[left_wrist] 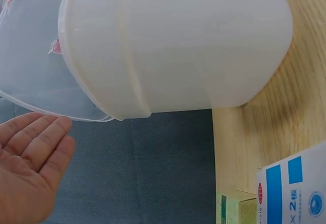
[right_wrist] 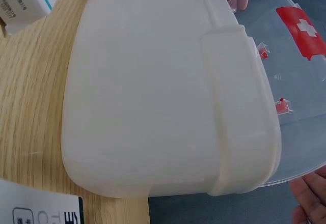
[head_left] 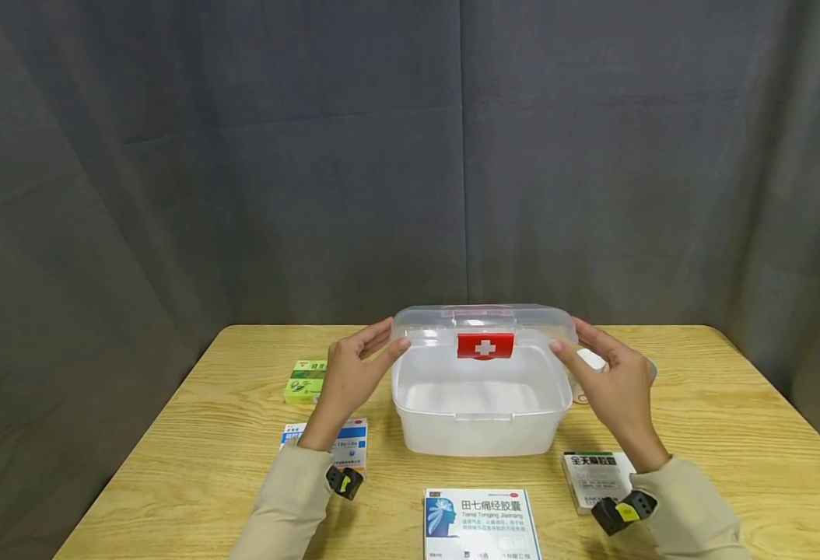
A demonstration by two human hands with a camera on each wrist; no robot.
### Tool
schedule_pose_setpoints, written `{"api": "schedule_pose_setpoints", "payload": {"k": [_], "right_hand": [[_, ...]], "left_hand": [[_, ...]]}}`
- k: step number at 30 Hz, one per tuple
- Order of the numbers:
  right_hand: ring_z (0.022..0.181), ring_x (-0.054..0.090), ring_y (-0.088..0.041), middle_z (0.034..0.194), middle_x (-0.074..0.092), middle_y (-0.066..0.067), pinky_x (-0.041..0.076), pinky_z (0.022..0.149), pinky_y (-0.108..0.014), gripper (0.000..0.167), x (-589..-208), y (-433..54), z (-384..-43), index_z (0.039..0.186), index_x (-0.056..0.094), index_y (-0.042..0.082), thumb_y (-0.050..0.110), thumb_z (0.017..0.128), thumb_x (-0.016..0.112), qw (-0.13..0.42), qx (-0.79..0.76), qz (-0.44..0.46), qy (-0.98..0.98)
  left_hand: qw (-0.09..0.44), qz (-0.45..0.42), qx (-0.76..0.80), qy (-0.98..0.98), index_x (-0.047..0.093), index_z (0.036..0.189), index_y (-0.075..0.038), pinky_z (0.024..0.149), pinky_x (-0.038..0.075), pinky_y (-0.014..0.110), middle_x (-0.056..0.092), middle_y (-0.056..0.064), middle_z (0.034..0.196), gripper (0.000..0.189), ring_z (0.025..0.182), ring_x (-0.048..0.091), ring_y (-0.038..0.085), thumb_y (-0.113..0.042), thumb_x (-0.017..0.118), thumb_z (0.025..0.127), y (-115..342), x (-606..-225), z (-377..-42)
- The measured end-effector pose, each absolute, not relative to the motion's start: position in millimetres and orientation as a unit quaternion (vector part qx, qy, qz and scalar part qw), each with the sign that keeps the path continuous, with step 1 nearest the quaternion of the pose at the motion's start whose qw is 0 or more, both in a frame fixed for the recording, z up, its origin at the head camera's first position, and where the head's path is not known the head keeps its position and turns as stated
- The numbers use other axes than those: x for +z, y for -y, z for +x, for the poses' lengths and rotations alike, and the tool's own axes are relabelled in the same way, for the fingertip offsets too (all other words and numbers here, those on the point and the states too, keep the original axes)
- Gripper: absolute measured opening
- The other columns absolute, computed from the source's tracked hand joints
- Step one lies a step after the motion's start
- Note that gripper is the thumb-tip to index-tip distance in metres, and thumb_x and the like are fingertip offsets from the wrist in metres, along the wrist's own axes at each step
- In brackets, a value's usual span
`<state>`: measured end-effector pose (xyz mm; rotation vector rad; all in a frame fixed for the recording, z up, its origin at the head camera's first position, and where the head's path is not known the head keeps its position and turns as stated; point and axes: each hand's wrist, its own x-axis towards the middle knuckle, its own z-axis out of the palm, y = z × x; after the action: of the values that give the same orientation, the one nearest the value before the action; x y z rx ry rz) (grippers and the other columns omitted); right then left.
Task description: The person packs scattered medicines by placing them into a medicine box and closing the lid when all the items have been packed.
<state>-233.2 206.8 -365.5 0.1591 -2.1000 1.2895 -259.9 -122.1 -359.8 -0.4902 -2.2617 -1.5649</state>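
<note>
A white plastic first-aid box [head_left: 480,432] stands on the table with its clear lid [head_left: 424,317] tilted up over it. On the lid's front hangs a red latch [head_left: 485,346] with a white cross. My left hand [head_left: 354,373] holds the lid's left end, thumb at the front corner and fingers along the side. At the other end my right hand [head_left: 613,381] holds the lid the same way. The left wrist view shows the left fingers [left_wrist: 48,142] nearly straight against the lid's rim. Inside, the box's visible floor is bare.
Medicine boxes lie around: a green one [head_left: 305,381] and a blue-and-white one [head_left: 352,447] at left, a white-and-blue one [head_left: 480,525] in front, another white one [head_left: 595,476] at right. A white-capped container [head_left: 592,359] is partly hidden behind my right hand. A grey curtain [head_left: 347,194] hangs behind the table.
</note>
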Motion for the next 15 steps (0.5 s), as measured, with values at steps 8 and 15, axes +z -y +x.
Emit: {"api": "schedule_pose_setpoints", "payload": {"k": [8,15], "right_hand": [[0.105,0.060,-0.002,0.117,0.067,-0.013,0.041,0.100,-0.052,0.046,-363.1,-206.0,-232.4,0.122,0.067,0.000,0.023,0.084,0.079,0.322,0.503,0.061,0.800],[0.110,0.061,-0.030,0.118,0.066,-0.013,0.044,0.097,-0.053,0.046,-356.0,-204.9,-231.7,0.123,0.066,0.002,0.025,0.085,0.077,0.318,0.500,0.056,0.803]], "left_hand": [[0.177,-0.170,-0.557,0.793,0.062,0.128,0.000,0.090,0.051,0.039,0.062,0.014,0.124,0.055,0.111,0.062,0.024,-0.035,0.073,0.088,120.4,-356.9,-261.8],[0.194,-0.165,-0.548,0.797,0.064,0.125,0.001,0.085,0.053,0.038,0.064,0.015,0.121,0.052,0.106,0.065,0.024,-0.035,0.073,0.088,118.1,-352.6,-263.1]]}}
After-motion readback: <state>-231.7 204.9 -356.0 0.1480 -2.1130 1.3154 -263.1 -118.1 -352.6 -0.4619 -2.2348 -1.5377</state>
